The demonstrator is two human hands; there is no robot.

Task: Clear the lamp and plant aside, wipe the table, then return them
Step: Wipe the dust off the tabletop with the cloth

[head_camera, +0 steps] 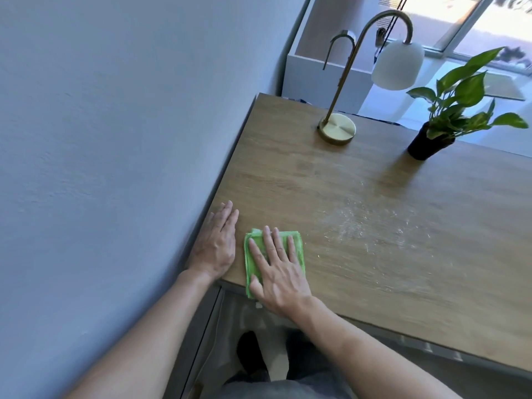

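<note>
Wooden table (pixel 374 197) stands against a pale wall (pixel 115 139), and at its near corner the right hand (pixel 280 272) lies flat with fingers spread on a folded green cloth (pixel 253 254), pressing it and not gripping. Just beside it the left hand (pixel 217 246) rests flat and empty at the table edge by the wall. Farther on, whitish streaks (pixel 371 228) mark the wood, and at the far edge the brass lamp (pixel 336 128) stands well apart from the plant (pixel 429 142) in its black pot.

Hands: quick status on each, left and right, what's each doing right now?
Left hand: open, flat on the table, holding nothing.
Right hand: open, palm pressing the green cloth onto the table.
</note>
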